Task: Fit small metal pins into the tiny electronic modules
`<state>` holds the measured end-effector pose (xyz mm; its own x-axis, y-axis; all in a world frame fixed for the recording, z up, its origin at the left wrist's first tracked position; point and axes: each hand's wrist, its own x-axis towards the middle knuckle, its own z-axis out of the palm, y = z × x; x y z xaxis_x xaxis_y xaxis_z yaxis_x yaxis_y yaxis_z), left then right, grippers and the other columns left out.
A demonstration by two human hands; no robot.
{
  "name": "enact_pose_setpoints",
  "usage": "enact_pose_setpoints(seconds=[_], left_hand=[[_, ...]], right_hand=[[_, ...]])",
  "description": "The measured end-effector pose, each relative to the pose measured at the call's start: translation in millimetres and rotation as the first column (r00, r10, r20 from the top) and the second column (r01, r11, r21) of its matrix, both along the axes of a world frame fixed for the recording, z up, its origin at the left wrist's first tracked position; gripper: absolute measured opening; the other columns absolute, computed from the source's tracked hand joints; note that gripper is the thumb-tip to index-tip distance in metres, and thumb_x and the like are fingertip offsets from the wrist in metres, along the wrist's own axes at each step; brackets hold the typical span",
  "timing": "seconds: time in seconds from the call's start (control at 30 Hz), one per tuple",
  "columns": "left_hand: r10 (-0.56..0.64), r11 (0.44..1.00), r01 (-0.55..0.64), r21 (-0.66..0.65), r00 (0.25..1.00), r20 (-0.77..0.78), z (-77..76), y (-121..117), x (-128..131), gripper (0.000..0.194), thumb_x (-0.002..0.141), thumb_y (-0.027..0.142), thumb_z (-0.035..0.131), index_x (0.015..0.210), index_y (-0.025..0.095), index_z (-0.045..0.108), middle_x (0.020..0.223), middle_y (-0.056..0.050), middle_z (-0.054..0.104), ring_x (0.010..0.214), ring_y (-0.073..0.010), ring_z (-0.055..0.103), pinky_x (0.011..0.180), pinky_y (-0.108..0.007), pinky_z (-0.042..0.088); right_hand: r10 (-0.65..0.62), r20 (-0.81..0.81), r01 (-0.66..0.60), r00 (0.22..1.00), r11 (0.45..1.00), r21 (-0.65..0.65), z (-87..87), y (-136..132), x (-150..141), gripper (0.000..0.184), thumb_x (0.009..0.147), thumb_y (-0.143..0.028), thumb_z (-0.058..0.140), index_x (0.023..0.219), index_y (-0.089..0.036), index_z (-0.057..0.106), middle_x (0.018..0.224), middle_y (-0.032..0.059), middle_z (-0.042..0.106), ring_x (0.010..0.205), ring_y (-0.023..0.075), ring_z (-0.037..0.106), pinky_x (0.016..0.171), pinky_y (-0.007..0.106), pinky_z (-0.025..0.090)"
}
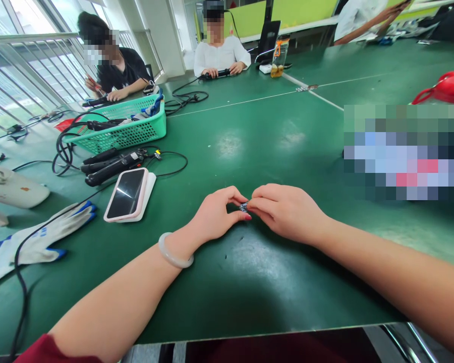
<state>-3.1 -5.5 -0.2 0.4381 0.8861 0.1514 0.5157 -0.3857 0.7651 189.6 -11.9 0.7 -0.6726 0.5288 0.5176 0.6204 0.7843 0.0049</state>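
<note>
Both my hands meet over the green table, near its front edge. A small dark and silvery piece shows between my fingertips; its kind is too small to tell. My left hand pinches it from the left between thumb and fingers, with a pale bangle on that wrist. From the right, my right hand closes its fingertips on the same piece, and its palm side is hidden. A phone in a pink case lies to the left of my left hand, on top of a white object.
Left of me lie a white-and-blue glove, black curling-iron-like tools with cables, and a green basket holding more. Two people sit across the table, one beside a bottle. A red item lies at right.
</note>
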Motion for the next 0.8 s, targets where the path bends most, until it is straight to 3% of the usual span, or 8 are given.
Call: enact_pose_setpoints(seconds=[0.13, 0.5, 0.8], left_hand=[[0.013, 1.0, -0.013, -0.026, 1.0, 0.016, 0.5, 0.2, 0.2, 0.021, 0.068, 0.025, 0.074, 0.083, 0.02, 0.059, 0.085, 0.002, 0.068, 0.083, -0.0145, 0.063, 0.08, -0.029, 0.047], [-0.004, 1.0, 0.004, -0.014, 1.0, -0.011, 0.0, -0.1, -0.2, 0.02, 0.067, 0.025, 0.073, 0.082, 0.02, 0.06, 0.085, 0.001, 0.068, 0.082, -0.0164, 0.063, 0.08, -0.031, 0.047], [0.005, 0.999, -0.002, 0.045, 0.998, -0.069, -1.4, 0.0, -0.6, 0.02, 0.067, 0.027, 0.074, 0.081, 0.021, 0.061, 0.084, 0.001, 0.067, 0.084, -0.0171, 0.062, 0.079, -0.032, 0.046]], right_hand=[[-0.024, -0.035, 0.025, 0.999, 1.0, 0.008, 0.1, -0.6, 0.6, 0.021, 0.089, -0.019, 0.048, 0.083, -0.02, 0.069, 0.082, 0.0025, 0.067, 0.07, 0.0131, 0.057, 0.059, 0.026, 0.04], [-0.082, 0.013, 0.083, 0.997, 0.979, -0.187, 3.2, -2.5, -2.3, 0.026, 0.092, -0.026, 0.043, 0.084, -0.019, 0.067, 0.086, 0.005, 0.066, 0.075, 0.0151, 0.06, 0.064, 0.027, 0.044], [-0.084, 0.008, 0.084, 0.996, 0.973, -0.216, 1.6, -2.7, -3.7, 0.024, 0.091, -0.026, 0.045, 0.084, -0.018, 0.067, 0.086, 0.0046, 0.066, 0.074, 0.0148, 0.06, 0.063, 0.027, 0.043]])
